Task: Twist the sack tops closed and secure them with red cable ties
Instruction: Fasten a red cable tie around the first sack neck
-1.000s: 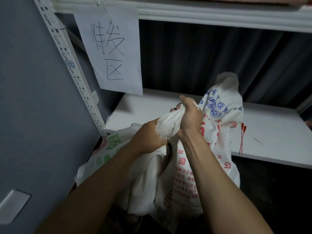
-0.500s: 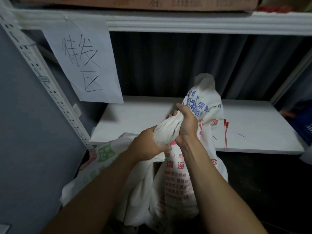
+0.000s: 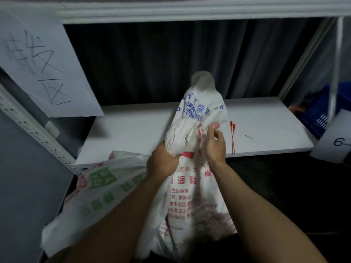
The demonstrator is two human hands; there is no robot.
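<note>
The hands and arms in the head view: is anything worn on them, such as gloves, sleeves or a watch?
Nothing shows. The left hand and the right hand are ungloved, with no ring, watch or bracelet visible. Both forearms are bare down to the frame's lower edge; no sleeve is in view.

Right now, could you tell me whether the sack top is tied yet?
Not tied. The left hand alone grips the twisted neck of the sack; the red cable ties lie on the shelf.
</note>
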